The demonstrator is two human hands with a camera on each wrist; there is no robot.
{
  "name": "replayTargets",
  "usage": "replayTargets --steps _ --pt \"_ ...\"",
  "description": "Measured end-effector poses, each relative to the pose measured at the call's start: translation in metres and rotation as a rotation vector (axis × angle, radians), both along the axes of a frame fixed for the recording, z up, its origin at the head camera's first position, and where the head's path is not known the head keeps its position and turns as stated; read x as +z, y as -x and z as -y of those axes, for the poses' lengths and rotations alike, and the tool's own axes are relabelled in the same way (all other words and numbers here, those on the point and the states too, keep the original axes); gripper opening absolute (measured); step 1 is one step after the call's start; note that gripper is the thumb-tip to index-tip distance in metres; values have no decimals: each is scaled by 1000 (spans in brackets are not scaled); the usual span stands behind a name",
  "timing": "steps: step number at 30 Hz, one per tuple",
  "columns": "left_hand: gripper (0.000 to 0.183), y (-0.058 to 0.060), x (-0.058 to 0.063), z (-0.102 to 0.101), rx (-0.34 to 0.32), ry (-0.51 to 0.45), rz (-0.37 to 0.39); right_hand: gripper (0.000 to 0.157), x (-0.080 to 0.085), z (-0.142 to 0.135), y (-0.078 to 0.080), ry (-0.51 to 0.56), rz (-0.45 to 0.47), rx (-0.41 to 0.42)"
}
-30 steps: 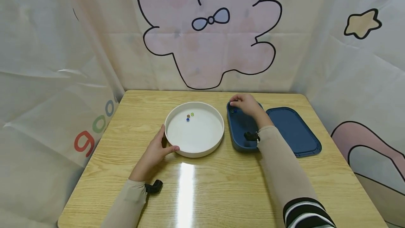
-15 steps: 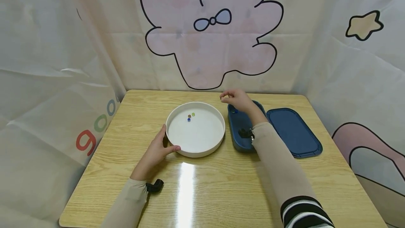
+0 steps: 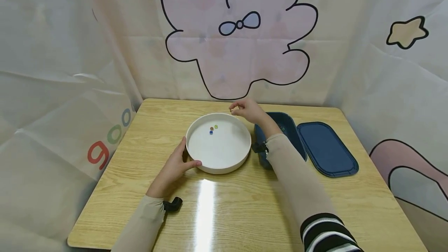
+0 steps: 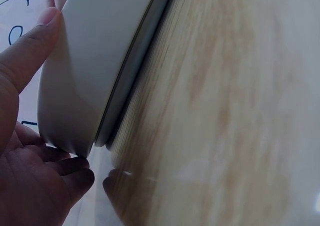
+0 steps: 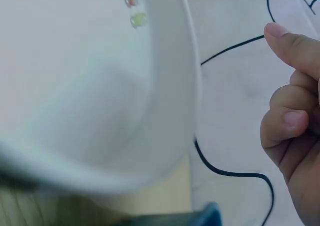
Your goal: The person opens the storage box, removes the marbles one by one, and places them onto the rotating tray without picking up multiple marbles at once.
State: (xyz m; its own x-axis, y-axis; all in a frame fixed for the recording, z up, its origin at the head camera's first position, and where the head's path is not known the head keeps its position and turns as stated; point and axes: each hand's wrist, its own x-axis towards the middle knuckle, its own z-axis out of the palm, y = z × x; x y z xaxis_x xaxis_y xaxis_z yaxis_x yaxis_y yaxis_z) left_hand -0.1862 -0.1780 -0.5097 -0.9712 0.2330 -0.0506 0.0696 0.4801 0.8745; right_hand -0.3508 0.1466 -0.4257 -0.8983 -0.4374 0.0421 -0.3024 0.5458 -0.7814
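A round white dish stands on the table. Inside it, toward the back, lie a blue marble, an orange-brown marble and a yellow-green marble. My left hand grips the dish's near left side, thumb at the rim and fingers bent against the wall. Just beyond the dish's back right rim is my right hand, raised, its thumb and forefinger pinching a tiny thing that looks like a marble, mostly hidden. In the right wrist view, the other fingers are curled.
Right of the dish stands a deep blue box, partly hidden by the right forearm, with something small inside. Its flat blue lid lies to the right. A printed cloth hangs behind the wooden table.
My right hand has come up out of the blue box and moved left to the dish's back right rim. The left hand keeps its grip on the dish.
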Motion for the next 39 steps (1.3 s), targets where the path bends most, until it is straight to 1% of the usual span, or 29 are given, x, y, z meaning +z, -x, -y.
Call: replayTargets --steps 3,7,10,16,21,27,33,39 --pt "125 1 0 0 -2 -7 2 14 -7 10 4 24 11 3" --pt "125 2 -1 1 -3 0 11 15 -15 24 8 30 65 10" --pt "126 2 0 2 5 -2 17 18 -20 33 11 -8 85 33" --pt "125 3 2 2 5 -18 18 27 -27 46 13 -71 83 75" --pt "122 2 0 3 -2 -23 13 27 -36 54 13 -115 87 88" --pt "123 1 0 2 -12 -19 1 26 -46 56 14 -162 81 74" --pt "124 3 0 1 -13 -18 -3 25 -44 54 12 -172 80 20" --pt "124 3 -2 3 -12 -16 -1 28 -34 52 8 -152 67 24"
